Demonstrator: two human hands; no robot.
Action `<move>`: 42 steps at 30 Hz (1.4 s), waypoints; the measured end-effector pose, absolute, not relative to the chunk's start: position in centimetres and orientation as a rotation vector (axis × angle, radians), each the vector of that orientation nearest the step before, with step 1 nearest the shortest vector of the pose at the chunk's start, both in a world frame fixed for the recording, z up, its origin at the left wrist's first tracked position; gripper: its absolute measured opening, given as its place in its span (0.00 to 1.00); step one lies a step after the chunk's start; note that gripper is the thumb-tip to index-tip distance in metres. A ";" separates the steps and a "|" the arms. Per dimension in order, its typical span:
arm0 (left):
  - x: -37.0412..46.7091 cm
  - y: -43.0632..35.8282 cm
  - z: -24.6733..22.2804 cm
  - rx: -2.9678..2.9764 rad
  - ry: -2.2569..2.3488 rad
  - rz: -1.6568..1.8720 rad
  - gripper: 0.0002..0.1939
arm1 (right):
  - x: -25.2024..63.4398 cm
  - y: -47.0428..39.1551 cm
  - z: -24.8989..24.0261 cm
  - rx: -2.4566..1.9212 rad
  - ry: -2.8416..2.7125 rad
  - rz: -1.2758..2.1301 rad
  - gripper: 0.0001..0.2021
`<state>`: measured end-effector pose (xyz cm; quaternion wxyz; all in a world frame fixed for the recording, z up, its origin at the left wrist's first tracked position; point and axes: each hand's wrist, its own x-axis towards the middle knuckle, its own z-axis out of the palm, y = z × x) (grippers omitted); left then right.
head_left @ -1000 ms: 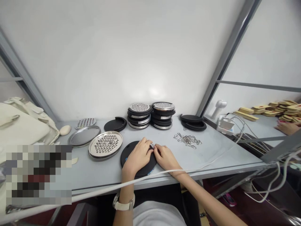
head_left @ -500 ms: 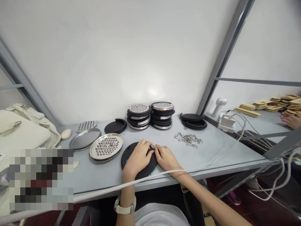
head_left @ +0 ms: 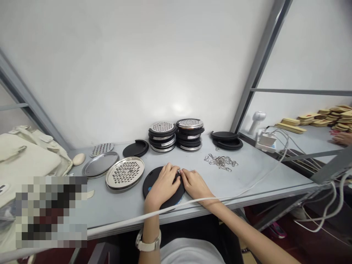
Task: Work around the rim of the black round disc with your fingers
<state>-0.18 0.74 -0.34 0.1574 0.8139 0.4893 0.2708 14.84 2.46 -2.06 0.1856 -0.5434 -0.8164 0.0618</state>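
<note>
My left hand (head_left: 164,186) is laid over a black round grater holder (head_left: 150,180) at the table's front edge, gripping it with bent fingers. A blue patch shows on the holder beside the wrist. At its upper right edge, my right hand (head_left: 194,184) pinches a small metal clip (head_left: 178,171), with the left fingertips close against it. Most of the clip is hidden by the fingers. Left of my hands lies a round metal grater plate (head_left: 125,173) with raised teeth. To the right is a loose pile of metal clips (head_left: 221,161).
Two stacks of graters in black holders (head_left: 162,137) stand by the wall. More black holders (head_left: 227,141) lie right, one (head_left: 135,148) left. Metal discs (head_left: 101,164) and a cream bag (head_left: 30,154) are farther left. A white cable (head_left: 123,222) crosses in front. Another person's hand (head_left: 342,138) shows far right.
The view has shifted slightly. Both hands stay on the black holder, the right still pinching at its upper right edge, with only small finger movement.
</note>
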 end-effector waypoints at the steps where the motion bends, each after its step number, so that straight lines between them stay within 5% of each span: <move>1: -0.1 0.7 -0.4 2.326 1.403 0.775 0.13 | 14.8 2.5 -2.0 -1.532 -2.304 0.175 0.16; 42: -0.2 1.1 -0.4 2.433 1.299 0.828 0.18 | 14.8 2.7 -2.4 -1.495 -2.326 0.120 0.16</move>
